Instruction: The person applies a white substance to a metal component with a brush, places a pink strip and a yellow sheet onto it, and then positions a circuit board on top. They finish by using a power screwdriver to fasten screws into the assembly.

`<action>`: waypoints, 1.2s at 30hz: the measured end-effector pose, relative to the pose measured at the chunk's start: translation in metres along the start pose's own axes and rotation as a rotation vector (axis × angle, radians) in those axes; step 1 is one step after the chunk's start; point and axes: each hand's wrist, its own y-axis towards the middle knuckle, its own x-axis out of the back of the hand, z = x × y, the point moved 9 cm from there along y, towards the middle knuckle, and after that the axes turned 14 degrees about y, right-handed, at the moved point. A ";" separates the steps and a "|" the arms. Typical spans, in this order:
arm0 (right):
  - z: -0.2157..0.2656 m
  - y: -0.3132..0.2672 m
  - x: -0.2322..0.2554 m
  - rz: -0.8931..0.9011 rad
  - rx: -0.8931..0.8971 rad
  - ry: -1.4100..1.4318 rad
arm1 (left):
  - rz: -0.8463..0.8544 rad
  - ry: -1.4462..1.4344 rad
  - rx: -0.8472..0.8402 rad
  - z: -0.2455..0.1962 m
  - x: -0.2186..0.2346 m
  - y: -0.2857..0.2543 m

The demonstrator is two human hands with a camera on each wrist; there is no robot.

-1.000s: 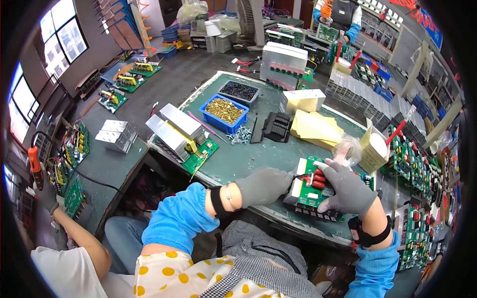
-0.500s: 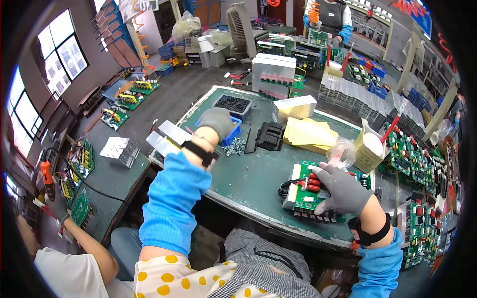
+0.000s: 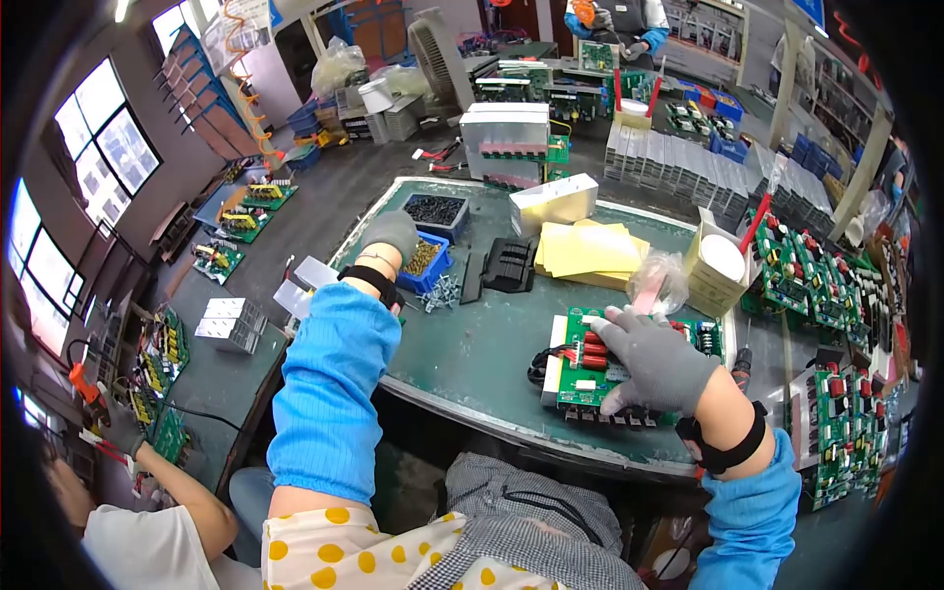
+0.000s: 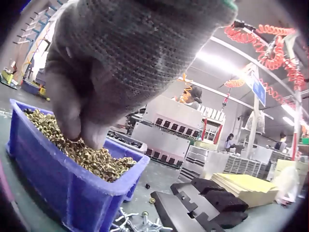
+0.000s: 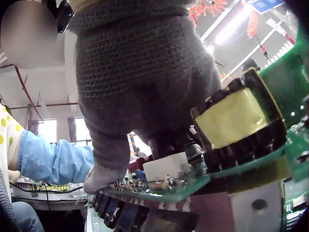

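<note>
Brass parts are being picked from a bin while a circuit board is being held down on a green surface.

The surface (image 3: 492, 344) is lying mid-frame in a crowded workshop, with windows at the upper left and board racks at the right. The left hand (image 3: 391, 234) is being dipped into the blue bin (image 3: 430, 272), fingers (image 4: 79, 128) pinched together in the brass parts (image 4: 96, 159); what is caught between them cannot be made out. The right hand (image 3: 657, 359) is being pressed, fingers spread, on the circuit board (image 3: 575, 379) near the lower right edge. The board's underside is hidden.
</note>
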 end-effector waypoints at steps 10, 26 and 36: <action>-0.002 0.002 -0.002 0.049 -0.045 0.024 | 0.053 -0.123 -0.019 0.009 0.007 -0.015; -0.001 0.001 -0.001 0.044 -0.031 0.046 | 0.555 -2.292 -0.044 -0.057 0.014 -0.091; -0.001 0.002 0.001 0.077 -0.028 0.049 | 1.109 -2.580 -0.114 -0.137 -0.022 -0.167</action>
